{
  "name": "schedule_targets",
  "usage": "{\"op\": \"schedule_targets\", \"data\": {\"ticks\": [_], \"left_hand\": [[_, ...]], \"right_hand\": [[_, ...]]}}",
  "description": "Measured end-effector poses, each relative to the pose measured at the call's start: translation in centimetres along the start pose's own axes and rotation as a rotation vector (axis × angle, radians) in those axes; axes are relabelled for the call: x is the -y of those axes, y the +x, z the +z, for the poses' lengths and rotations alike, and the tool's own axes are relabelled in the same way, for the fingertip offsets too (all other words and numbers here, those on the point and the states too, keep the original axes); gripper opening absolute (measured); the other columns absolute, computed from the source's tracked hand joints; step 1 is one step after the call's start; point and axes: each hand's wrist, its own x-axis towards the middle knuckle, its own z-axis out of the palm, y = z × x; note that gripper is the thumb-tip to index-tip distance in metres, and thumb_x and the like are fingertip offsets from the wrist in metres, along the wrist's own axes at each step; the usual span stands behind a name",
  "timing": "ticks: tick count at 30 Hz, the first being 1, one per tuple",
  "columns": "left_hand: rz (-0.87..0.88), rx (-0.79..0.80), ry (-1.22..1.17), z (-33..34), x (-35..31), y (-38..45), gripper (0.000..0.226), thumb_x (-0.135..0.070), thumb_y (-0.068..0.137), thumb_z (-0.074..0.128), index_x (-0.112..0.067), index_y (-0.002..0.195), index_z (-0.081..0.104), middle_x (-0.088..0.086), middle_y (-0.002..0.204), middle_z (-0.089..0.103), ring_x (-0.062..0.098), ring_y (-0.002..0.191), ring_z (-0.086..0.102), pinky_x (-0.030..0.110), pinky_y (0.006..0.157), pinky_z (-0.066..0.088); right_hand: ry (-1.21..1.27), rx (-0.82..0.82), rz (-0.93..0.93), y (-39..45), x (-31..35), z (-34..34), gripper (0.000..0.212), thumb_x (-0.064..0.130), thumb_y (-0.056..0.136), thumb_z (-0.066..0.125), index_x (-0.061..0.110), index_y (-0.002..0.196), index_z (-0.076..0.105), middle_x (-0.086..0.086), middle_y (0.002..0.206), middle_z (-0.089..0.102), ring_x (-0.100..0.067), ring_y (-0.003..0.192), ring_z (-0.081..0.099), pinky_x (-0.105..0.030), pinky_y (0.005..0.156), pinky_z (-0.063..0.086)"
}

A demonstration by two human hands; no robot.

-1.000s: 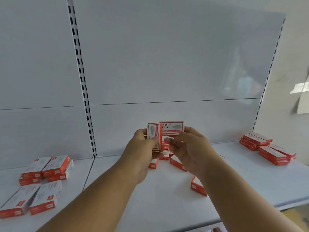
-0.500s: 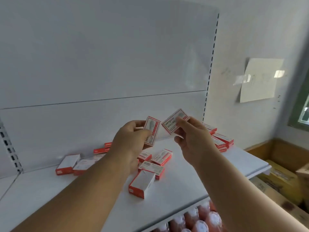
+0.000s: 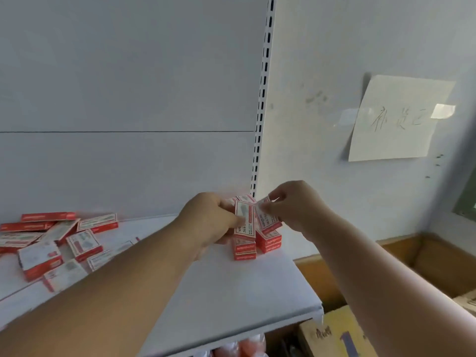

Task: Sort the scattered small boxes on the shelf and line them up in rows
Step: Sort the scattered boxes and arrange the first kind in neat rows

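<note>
We see both hands raised over the right end of the white shelf (image 3: pixel 231 292), close to the slotted upright (image 3: pixel 260 140). Our left hand (image 3: pixel 208 222) has its grip closed on a red-and-white small box (image 3: pixel 244 222), thumb on the printed face, the box held roughly upright just above the nearer stack (image 3: pixel 244 249). Our right hand (image 3: pixel 296 204) pinches a second box (image 3: pixel 266 219) between fingertips and thumb; it is tilted and sits over the farther stack (image 3: pixel 269 240). We cannot tell whether either held box already touches the stack beneath it. The two stacks stand side by side, touching or nearly so, near the shelf's back right corner. Well apart to the left, a scattered heap of boxes (image 3: pixel 59 243) lies at mixed angles, some overlapping, some flat, some on edge. On the wall to the right a taped paper note (image 3: pixel 396 119) hangs, and cardboard cartons (image 3: pixel 334 333) sit below the shelf's end.
</note>
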Motion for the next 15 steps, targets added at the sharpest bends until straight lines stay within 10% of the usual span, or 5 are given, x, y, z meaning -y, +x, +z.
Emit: {"op": "schedule_targets", "data": {"ticks": [7,15], "left_hand": [[-0.027,-0.140,0.337,1.7,0.4,0.7,0.019,-0.028,0.073,0.081,-0.017,0.065,0.067,0.001,0.059,0.072,0.011,0.041,0.059,0.021,0.041,0.046],[0.112,-0.376,0.546,1.2,0.3,-1.4,0.025,-0.042,0.084,0.069,-0.030,0.090,0.048,-0.010,0.084,0.058,0.007,0.074,0.057,0.026,0.054,0.040]], "right_hand": [[-0.403,0.169,-0.161,1.6,-1.3,0.6,0.024,0.038,0.088,0.065,0.015,0.081,0.069,0.002,0.074,0.068,-0.012,0.064,0.063,-0.023,0.044,0.040],[-0.264,0.038,-0.384,1.5,0.3,1.0,0.018,0.041,0.086,0.065,0.026,0.089,0.056,0.012,0.081,0.056,-0.012,0.077,0.051,-0.022,0.053,0.033]]}}
